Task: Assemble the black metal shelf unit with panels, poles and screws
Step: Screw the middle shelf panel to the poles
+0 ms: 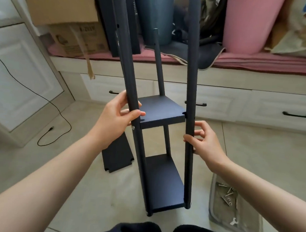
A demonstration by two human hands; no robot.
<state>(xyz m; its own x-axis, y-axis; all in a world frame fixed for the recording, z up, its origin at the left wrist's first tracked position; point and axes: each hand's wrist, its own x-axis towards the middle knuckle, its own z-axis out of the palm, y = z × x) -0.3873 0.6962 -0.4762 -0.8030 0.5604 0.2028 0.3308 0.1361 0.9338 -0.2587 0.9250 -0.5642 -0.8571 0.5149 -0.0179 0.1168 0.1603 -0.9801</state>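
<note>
A black shelf frame stands upright on the tiled floor in front of my knees. Its lower panel (164, 184) sits near the floor and its upper panel (159, 109) is at hand height. My left hand (116, 117) grips the front-left pole (127, 75) just above a silver screw (133, 127). My right hand (203, 139) holds the front-right pole (192, 73) with curled fingers, just below the upper panel. A rear pole (159, 68) rises behind the upper panel. A loose black panel (116, 154) lies on the floor to the left.
A clear plastic tray (215, 204) with several silver screws (228, 196) lies on the floor at right. A bench with drawers runs across the back, holding a cardboard box (68, 22), more black panels (107, 16) and a pink roll (249, 23). A black cable (60, 111) trails at left.
</note>
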